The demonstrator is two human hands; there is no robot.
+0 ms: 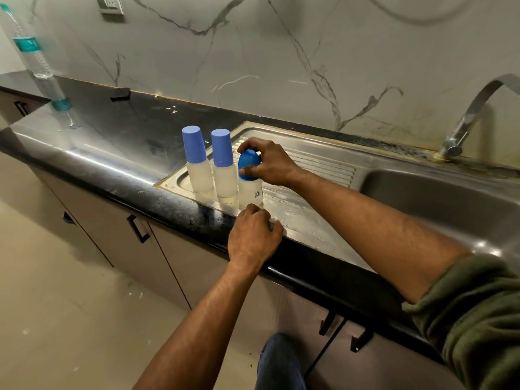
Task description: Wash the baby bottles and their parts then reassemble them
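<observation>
Steel drainboard [315, 204]: right hand [270, 164] grips blue cap [248, 164]; left hand [253, 237] curled.

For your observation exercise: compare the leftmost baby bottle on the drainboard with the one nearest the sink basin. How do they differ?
The leftmost bottle has a tall, pale blue, flat-topped cap; the bottle nearest the basin has a darker blue, rounded cap. The leftmost bottle stands untouched, while the right hand grips the other's cap. A small label shows on the basin-side bottle only. Both are translucent, upright, and stand on the drainboard.

Three bottles [223, 167] crowd drainboard's [315, 164] left end, ribbed stretch rightward apparently open
</observation>
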